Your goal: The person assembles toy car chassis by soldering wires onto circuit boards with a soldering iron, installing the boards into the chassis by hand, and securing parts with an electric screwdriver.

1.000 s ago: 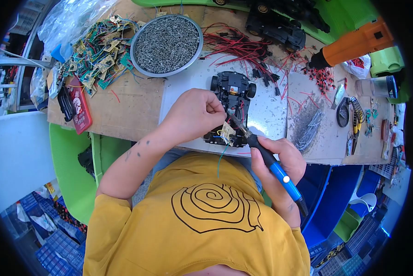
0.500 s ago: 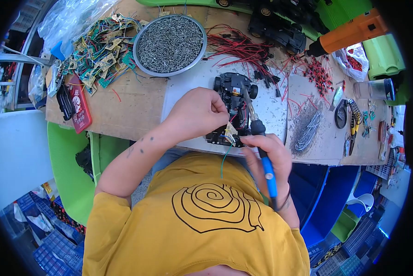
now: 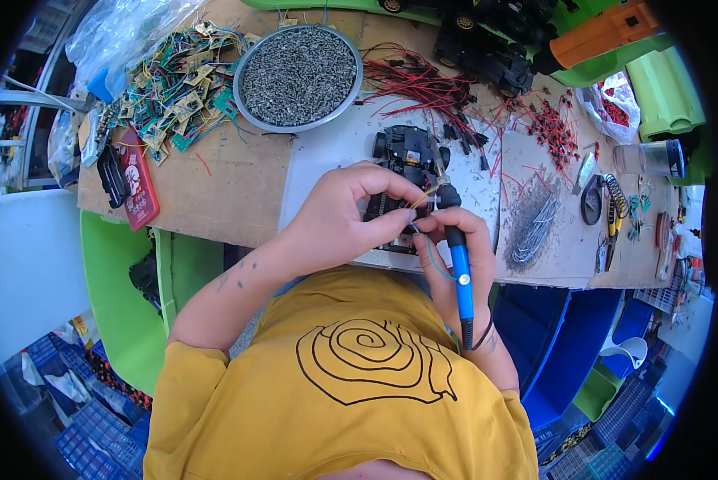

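Head view: L hand [image 3: 359, 204] pinches thin yellow wire [image 3: 424, 196] over black car chassis [image 3: 408, 147] near worktop's [image 3: 223, 204] front edge; R hand [image 3: 479, 242] grips blue-black soldering iron [image 3: 460, 268], tip fwd, prob. for safety.

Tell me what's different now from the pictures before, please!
The right hand came in toward the left hand, which edged a little right; their fingertips are now close together. The soldering iron in the right hand swung more upright. The green wire dangled before; now it runs by the right fingertips, perhaps pinched. The toy car and bowl stayed put.
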Available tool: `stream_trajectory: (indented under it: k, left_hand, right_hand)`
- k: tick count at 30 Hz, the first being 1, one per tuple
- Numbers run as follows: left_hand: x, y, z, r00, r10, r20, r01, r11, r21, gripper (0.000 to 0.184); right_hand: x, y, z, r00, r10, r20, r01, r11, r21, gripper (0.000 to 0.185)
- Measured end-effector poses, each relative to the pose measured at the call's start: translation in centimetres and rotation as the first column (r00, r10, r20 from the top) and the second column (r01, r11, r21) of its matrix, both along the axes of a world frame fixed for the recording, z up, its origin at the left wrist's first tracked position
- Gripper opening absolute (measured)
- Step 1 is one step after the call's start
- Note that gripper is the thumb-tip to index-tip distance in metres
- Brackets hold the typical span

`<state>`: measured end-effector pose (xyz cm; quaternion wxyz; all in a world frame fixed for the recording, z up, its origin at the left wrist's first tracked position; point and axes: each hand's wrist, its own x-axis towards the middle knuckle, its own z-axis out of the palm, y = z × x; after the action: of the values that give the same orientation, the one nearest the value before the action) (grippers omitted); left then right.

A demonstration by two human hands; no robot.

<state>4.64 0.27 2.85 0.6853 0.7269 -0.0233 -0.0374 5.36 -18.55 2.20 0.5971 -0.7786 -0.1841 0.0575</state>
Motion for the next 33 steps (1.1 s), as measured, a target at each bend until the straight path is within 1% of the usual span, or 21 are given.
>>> stream_trajectory:
  k: [1, 3, 4, 5, 6, 7, 8, 9, 10, 11, 12, 13, 14, 15, 16, 18, 20, 23, 24, 29, 33]
  left_hand:
    - [0.0, -0.1, 0.1, 1.0, 0.002, -0.002, -0.002, 1.0, 0.003, 0.02]
    - [0.2, -0.5, 0.4, 0.996, 0.029, -0.083, -0.031, 0.999, -0.024, 0.018]
    - [0.4, -0.7, 0.1, 0.996, 0.027, -0.083, -0.029, 0.999, -0.021, 0.018]
    - [0.7, -0.9, -0.6, 0.985, 0.084, -0.15, -0.104, 0.986, -0.131, 0.017]
    - [1.0, -1.0, -1.2, 0.966, 0.132, -0.223, -0.185, 0.955, -0.233, 0.016]
    - [1.4, -0.8, -1.5, 0.966, 0.13, -0.224, -0.182, 0.956, -0.229, 0.016]
    - [1.7, -0.7, -1.7, 0.959, 0.148, -0.241, -0.19, 0.969, -0.159, 0.016]
    - [1.9, -0.6, -2.0, 0.952, 0.167, -0.257, -0.196, 0.977, -0.09, 0.016]
    - [2.1, -1.0, -2.2, 0.942, 0.255, -0.22, -0.281, 0.955, -0.099, 0.012]
    - [2.2, -1.0, -2.3, 0.942, 0.253, -0.221, -0.279, 0.955, -0.097, 0.012]
    - [2.5, -0.8, -2.5, 0.941, 0.272, -0.2, -0.28, 0.96, -0.014, 0.013]
    - [2.6, -0.7, -2.5, 0.941, 0.288, -0.178, -0.28, 0.958, 0.069, 0.015]
    - [2.6, -0.7, -2.2, 0.946, 0.29, -0.146, -0.27, 0.952, 0.144, 0.018]
    - [2.7, -0.7, -2.4, 0.946, 0.289, -0.146, -0.268, 0.952, 0.147, 0.018]
    - [2.7, -0.7, -2.8, 0.949, 0.285, -0.134, -0.259, 0.949, 0.182, 0.018]
    - [2.8, -0.7, -2.9, 0.952, 0.281, -0.124, -0.25, 0.943, 0.221, 0.018]
    - [3.0, -0.6, -2.2, 0.955, 0.273, -0.116, -0.221, 0.915, 0.337, 0.019]
    - [3.2, -0.6, -1.9, 0.953, 0.276, -0.128, -0.207, 0.896, 0.392, 0.02]
    - [3.2, -0.6, -1.8, 0.953, 0.276, -0.128, -0.207, 0.896, 0.392, 0.02]
    - [3.6, -0.6, -0.6, 0.962, 0.241, -0.124, -0.147, 0.848, 0.509, 0.02]
    - [3.8, -0.5, -0.4, 0.966, 0.223, -0.129, -0.124, 0.841, 0.526, 0.019]
  right_hand:
    - [-0.1, 0.1, 0.0, 1.0, 0.002, -0.002, -0.002, 1.0, 0.003, 0.032]
    - [-0.2, 0.2, 0.0, 0.988, -0.031, -0.153, 0.054, 0.987, 0.15, 0.033]
    - [-0.1, 0.1, 0.1, 0.998, -0.001, -0.058, 0.01, 0.988, 0.157, 0.032]
    - [0.0, -0.1, -0.4, 0.999, 0.02, 0.048, -0.025, 0.992, 0.124, 0.034]
    - [0.3, -0.4, -0.1, 0.988, 0.087, 0.127, -0.097, 0.993, 0.071, 0.036]
    - [0.6, -0.8, 0.2, 0.967, 0.157, 0.201, -0.163, 0.987, 0.013, 0.039]
    - [0.8, -1.1, 0.3, 0.963, 0.135, 0.234, -0.125, 0.991, -0.055, 0.042]
    - [1.3, -1.4, 0.4, 0.951, 0.081, 0.298, -0.064, 0.996, -0.068, 0.042]
    - [1.6, -2.0, 0.4, 0.958, 0.047, 0.283, -0.03, 0.997, -0.064, 0.043]
    - [1.9, -2.4, 0.3, 0.963, 0.014, 0.268, 0.002, 0.998, -0.06, 0.044]
    - [1.8, -2.5, 1.0, 0.981, -0.062, 0.183, 0.071, 0.997, -0.043, 0.041]
    - [2.2, -2.7, 1.5, 0.981, -0.066, 0.181, 0.074, 0.996, -0.04, 0.041]
    - [2.8, -3.1, 1.9, 0.96, -0.024, 0.278, 0.064, 0.988, -0.137, 0.038]
    - [3.2, -3.4, 2.2, 0.929, 0.029, 0.368, 0.063, 0.97, -0.234, 0.036]
    - [3.2, -3.3, 2.6, 0.939, 0.003, 0.345, 0.078, 0.972, -0.22, 0.032]
    - [3.2, -3.0, 2.6, 0.946, -0.032, 0.322, 0.099, 0.976, -0.194, 0.03]
    - [3.2, -2.8, 2.5, 0.952, -0.065, 0.3, 0.12, 0.978, -0.169, 0.029]
    - [3.2, -2.8, 2.4, 0.952, -0.085, 0.294, 0.135, 0.979, -0.153, 0.026]
    - [3.3, -2.7, 2.5, 0.95, -0.065, 0.306, 0.12, 0.979, -0.166, 0.027]
    - [3.5, -2.6, 2.6, 0.934, -0.022, 0.357, 0.095, 0.978, -0.188, 0.026]
    - [3.7, -2.4, 2.6, 0.917, -0.006, 0.4, 0.089, 0.978, -0.19, 0.026]
